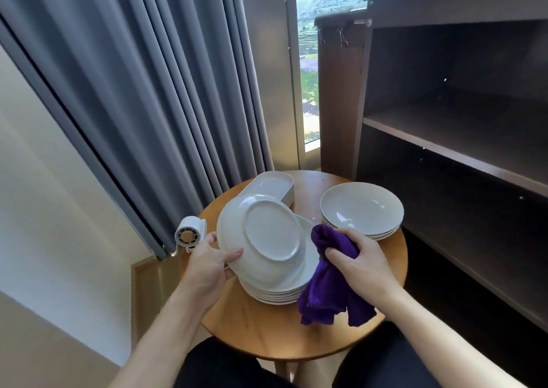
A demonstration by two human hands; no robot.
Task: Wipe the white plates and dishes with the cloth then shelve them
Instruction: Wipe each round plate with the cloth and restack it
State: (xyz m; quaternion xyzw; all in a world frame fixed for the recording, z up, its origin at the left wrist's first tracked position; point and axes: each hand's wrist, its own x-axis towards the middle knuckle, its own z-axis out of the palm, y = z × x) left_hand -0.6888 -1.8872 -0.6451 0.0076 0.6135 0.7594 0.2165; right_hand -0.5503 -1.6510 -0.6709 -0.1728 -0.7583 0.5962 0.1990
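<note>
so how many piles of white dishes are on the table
3: oval dishes at the back, bowls on the right, plates at the front. One more plate is tilted in the left hand above the front pile, hiding part of it.

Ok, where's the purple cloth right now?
In the head view, the purple cloth is gripped in the right hand, low and right of centre, right of the plate stack and just in front of the stacked bowls on the round table.

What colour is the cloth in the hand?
Purple. The cloth, gripped by the right hand, shows clearly in the head view.
</note>
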